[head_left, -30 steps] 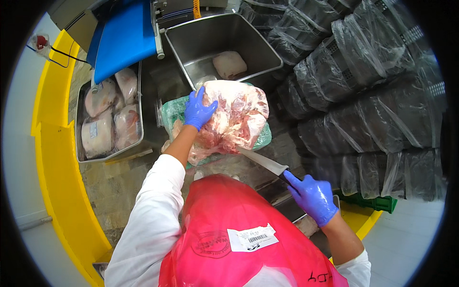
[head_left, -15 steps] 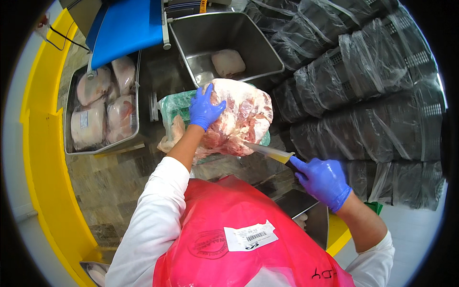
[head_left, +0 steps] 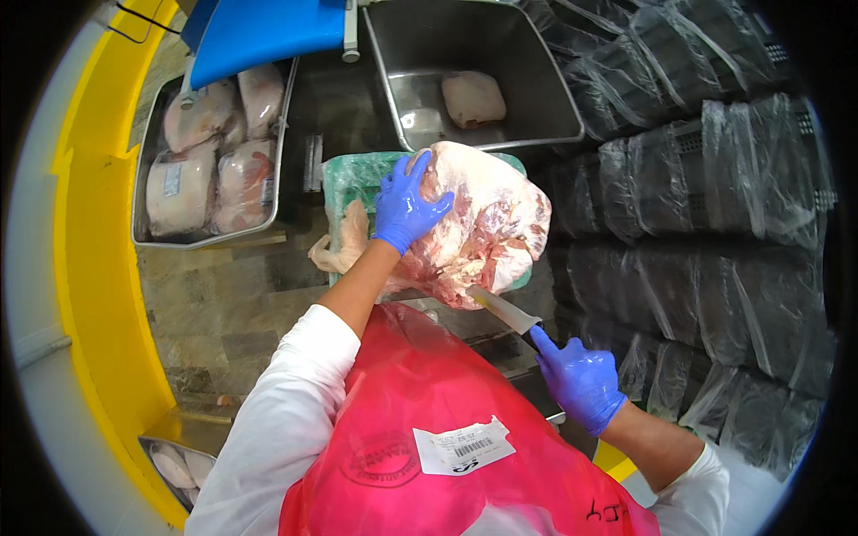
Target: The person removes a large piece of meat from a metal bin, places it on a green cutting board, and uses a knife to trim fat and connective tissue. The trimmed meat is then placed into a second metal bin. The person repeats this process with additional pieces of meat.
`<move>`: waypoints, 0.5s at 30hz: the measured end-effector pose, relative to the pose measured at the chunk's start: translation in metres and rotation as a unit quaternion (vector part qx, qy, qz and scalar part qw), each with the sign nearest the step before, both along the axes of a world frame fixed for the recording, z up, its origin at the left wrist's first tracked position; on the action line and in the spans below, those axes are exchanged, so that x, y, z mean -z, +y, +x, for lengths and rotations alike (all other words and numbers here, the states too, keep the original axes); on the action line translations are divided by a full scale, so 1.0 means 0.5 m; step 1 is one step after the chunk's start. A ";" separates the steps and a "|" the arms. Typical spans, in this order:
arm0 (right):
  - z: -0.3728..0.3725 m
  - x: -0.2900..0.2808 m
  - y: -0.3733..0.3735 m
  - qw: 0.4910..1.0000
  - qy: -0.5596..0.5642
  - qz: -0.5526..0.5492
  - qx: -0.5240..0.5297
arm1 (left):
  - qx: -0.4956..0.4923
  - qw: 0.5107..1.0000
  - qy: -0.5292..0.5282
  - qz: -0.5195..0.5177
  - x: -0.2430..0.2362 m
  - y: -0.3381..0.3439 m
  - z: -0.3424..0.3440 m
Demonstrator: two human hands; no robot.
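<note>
A large raw cut of meat, pale with fat and pink in places, rests on a green crate partly covered in clear plastic. My left hand, in a blue glove, lies with fingers spread on the meat's left side. In my gloved right hand is a knife, its blade pointing up and left. The blade's tip meets the meat's lower edge; how deep it goes is hidden. Left of my wrist hangs a pale flap of meat or skin.
At the left a metal bin holds several plastic-wrapped meat pieces. Behind the crate, another metal bin contains one pale piece. A blue conveyor belt juts in above. Plastic-wrapped black crates are stacked along the right.
The whole view has shifted, so the crate and bins sit further right. My right hand has come lower and nearer my body, and the knife is angled more steeply. My left hand stays on the meat.
</note>
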State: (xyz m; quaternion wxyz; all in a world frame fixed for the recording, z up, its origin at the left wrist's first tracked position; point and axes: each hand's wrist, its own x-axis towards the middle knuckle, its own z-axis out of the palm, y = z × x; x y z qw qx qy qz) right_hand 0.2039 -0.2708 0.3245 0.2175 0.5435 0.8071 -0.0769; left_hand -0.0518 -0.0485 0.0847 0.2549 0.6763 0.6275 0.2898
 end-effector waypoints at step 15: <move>0.265 0.300 -0.063 0.975 0.195 0.096 -0.042 | 0.024 0.997 -0.036 -0.061 0.001 0.031 0.002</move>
